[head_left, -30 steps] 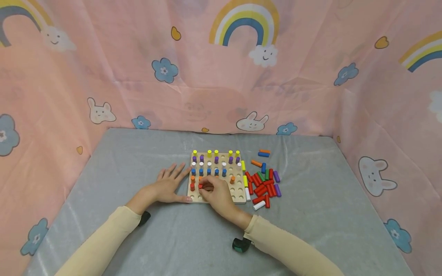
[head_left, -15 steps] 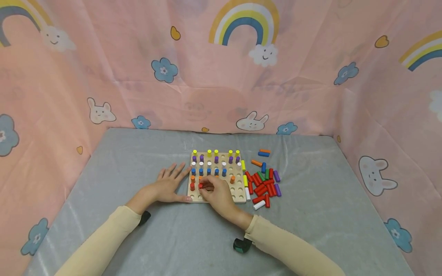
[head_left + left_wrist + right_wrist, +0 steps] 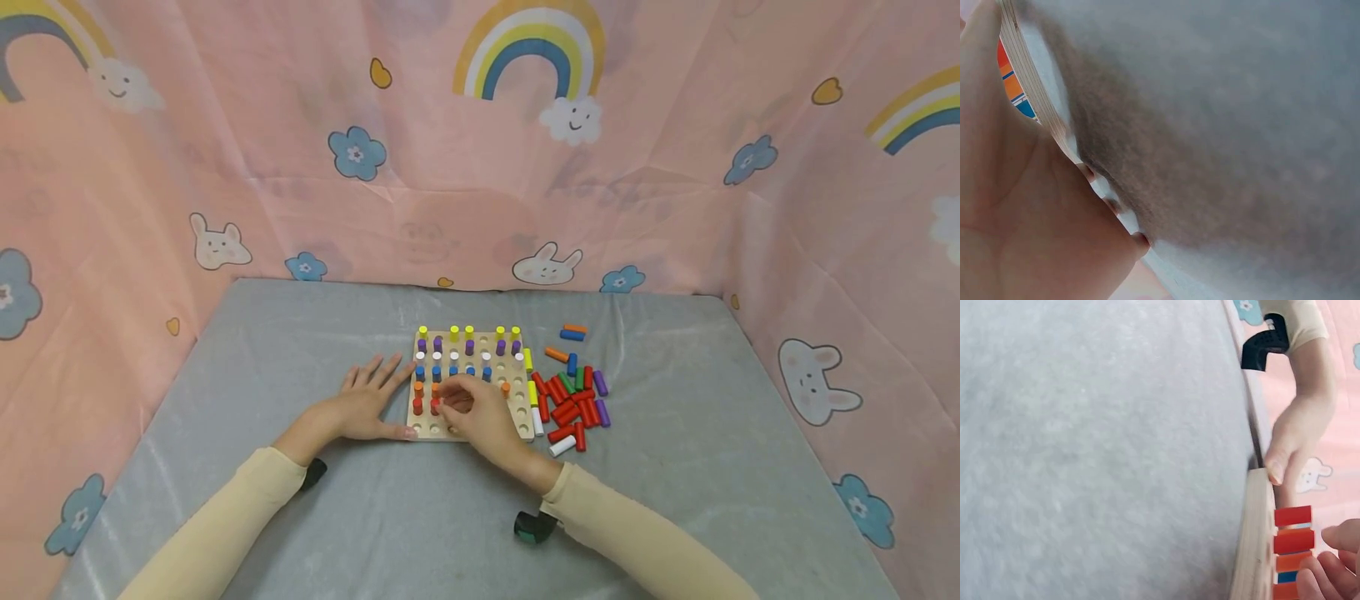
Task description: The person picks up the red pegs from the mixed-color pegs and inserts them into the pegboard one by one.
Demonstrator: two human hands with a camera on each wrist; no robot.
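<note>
A wooden pegboard (image 3: 441,437) lies on the table, with upright pegs in rows of yellow, purple, white, blue, orange and red. My left hand (image 3: 363,411) lies with fingers spread at its left side, thumb tip at the near left corner. Over the front of the board, my right hand (image 3: 486,421) has its fingers loosely bent and holds nothing. In the right wrist view, its fingertips (image 3: 1335,536) stand a small gap away from the second red peg (image 3: 1294,541). The first red peg (image 3: 417,407) stands left of that one. Part of the board hides under my right hand.
Right of the board lies a loose heap of mostly red pegs (image 3: 566,412), with green and purple ones among them. Yellow pegs (image 3: 533,393) and a white peg (image 3: 537,422) lie along the board's right edge. Orange and blue pegs (image 3: 573,336) lie farther back.
My right hand has let go of the second red peg and drawn back slightly to the right, its thumb and finger parting. The peg stands in the board. My left hand has stayed put.
</note>
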